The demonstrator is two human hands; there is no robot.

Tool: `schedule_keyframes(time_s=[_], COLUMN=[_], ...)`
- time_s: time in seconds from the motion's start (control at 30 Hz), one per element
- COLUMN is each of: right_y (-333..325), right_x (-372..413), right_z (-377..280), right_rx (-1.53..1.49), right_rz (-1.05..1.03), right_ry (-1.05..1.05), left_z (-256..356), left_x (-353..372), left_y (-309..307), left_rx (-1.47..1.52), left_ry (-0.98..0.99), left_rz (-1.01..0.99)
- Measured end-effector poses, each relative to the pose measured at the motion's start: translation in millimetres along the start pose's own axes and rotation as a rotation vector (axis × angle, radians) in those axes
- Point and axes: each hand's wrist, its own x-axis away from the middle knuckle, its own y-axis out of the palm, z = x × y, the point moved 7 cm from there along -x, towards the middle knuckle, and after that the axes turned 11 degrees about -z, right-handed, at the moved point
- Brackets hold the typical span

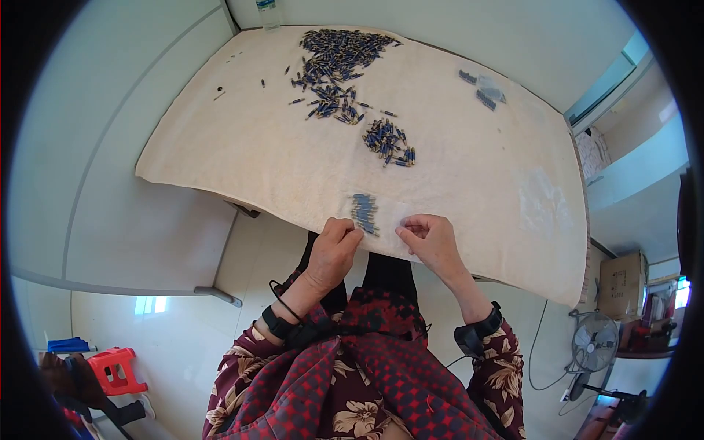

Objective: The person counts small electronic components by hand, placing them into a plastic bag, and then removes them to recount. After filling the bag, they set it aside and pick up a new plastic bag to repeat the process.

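Observation:
A small clear plastic bag (391,213) lies near the table's front edge. A row of blue parts with brass-coloured ends (363,213) shows inside it, paler than the loose ones. My left hand (334,248) is closed at the bag's lower left corner, thumb and finger together beside the row. On the other side, my right hand (431,242) pinches the bag's right edge. Just beyond the bag is a small heap of loose blue parts (387,141). Farther back spreads a much larger pile of the same parts (339,59).
A pale cloth (242,139) covers the table. Filled packets (482,89) lie at the back right, and flat clear plastic (546,202) nearer on the right. A bottle (268,13) stands at the back edge. On the floor are a red stool (117,372) and a fan (595,341).

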Motion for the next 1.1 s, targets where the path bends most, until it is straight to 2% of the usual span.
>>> schedule_keyframes(time_s=[0.07, 0.3, 0.57, 0.97, 1.1], right_y=[-1, 2, 6, 16, 19], right_x=[-2, -2, -2, -9, -8], right_z=[4, 12, 3, 1, 0], right_rx=[0.065, -0.091, -0.295, -0.086, -0.235], right_rz=[-0.005, 0.041, -0.058, -0.282, -0.231], right_ry=[0.026, -0.057, 0.048, 0.157, 0.131], left_z=[1, 1, 0, -3, -3], left_x=[0, -1, -1, 1, 2], left_y=[-1, -2, -1, 0, 0], left_rx=[0.003, 0.013, 0.026, 0.024, 0.030], left_ry=[0.000, 0.001, 0.011, 0.030, 0.027], left_rz=[0.009, 0.011, 0.017, 0.006, 0.010])
